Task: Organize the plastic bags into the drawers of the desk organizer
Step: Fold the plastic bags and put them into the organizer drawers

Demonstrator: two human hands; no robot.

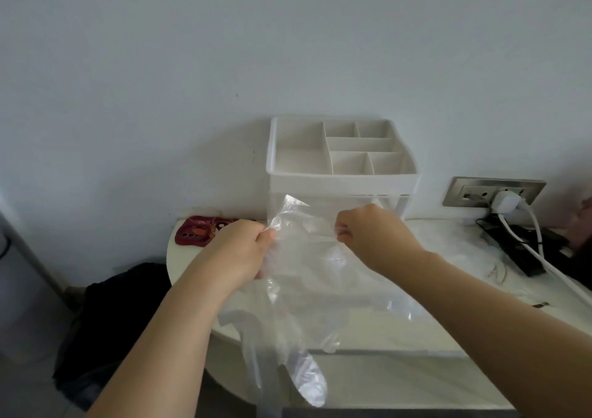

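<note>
From the head camera, the left hand (245, 251) and the right hand (373, 236) each pinch an upper edge of a clear, crinkled plastic bag (301, 292), fingers curled tight on the film. They hold it spread in the air just in front of the white plastic desk organizer (342, 178). The bag's lower end hangs down past the near edge of the white round table (448, 331). The organizer's divided top tray shows nothing inside. Its transparent drawers sit behind the held bag, so I cannot tell whether any is pulled out or filled. More clear plastic seems to lie on the table to the right, near a black adapter and white cable (538, 251). By my judgement the task is at an early or middle stage: this bag needs flattening or folding, then stowing, and the rest would follow.
</note>
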